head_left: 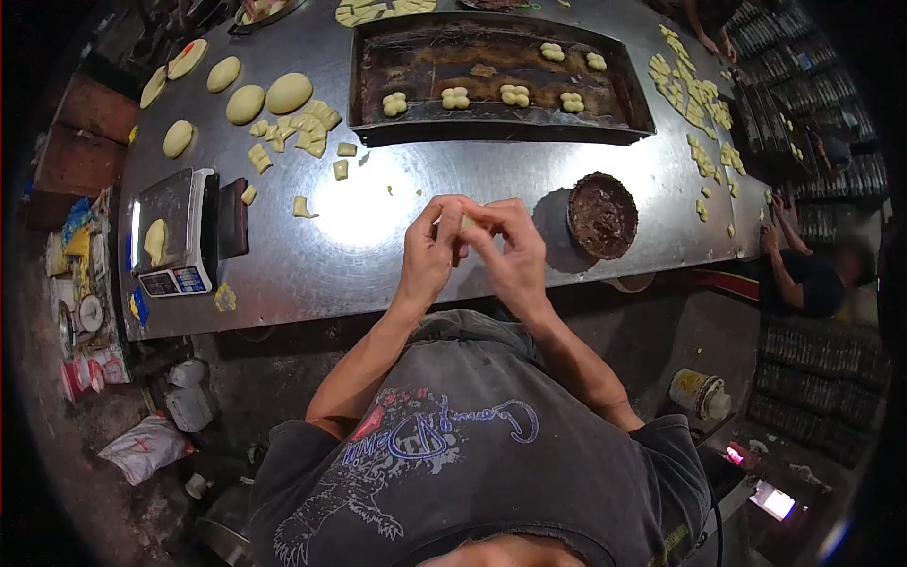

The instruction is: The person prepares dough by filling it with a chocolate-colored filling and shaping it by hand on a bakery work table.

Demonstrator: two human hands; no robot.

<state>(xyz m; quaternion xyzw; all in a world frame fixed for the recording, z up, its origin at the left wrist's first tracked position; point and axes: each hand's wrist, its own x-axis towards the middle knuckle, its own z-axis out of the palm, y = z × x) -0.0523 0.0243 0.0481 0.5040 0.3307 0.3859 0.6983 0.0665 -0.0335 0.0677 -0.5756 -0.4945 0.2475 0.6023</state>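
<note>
- At nine o'clock from the hands, one digital scale (196, 236) bears one flattened piece of pale dough (156, 242) on the steel worktable (378, 283).
- Toward ten o'clock sit four smooth dough rounds (288, 93), with two flatter slabs (187, 59) beyond; nearer, cut dough pieces (310, 130) cluster too tightly to count.
- At the clock's centre, one small dough lump (466, 221), largely hidden, is pinched between the two hands above the table. The left hand (432, 248), fingers bent and nearly closed, grips it from the left; the right hand (515, 250), thumb and fingers curled inward, presses it from the right.
- At twelve to one o'clock, one dark rectangular tray (425, 66) holds six dough clusters (515, 94): four along the near side, two farther back.
- At three o'clock, one round pan (603, 215) contains a dark brown mass.
- Toward two o'clock, more cut pieces (694, 94) lie scattered, too many to count reliably; another person (812, 279) reaches to the table's right edge at three.
</note>
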